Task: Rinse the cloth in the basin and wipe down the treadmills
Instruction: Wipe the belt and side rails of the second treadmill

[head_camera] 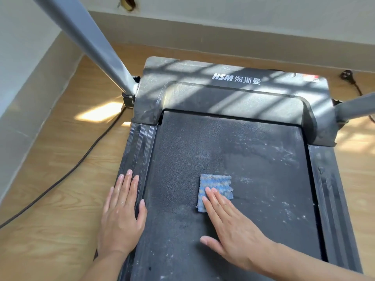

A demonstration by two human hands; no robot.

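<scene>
Right hand (233,226) presses flat, fingers straight, on the cloth (218,187) on the belt (233,151); left hand (121,211) rests flat, fingers spread, on the side rail (136,151).

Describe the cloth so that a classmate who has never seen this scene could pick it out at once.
Start at the dusty grey treadmill bearing the HSM logo and look down its black belt. Near the belt's middle, under the straight fingertips of the right hand, lies a small rectangular cloth. It is the only blue, ridged thing on the dark belt.
</scene>
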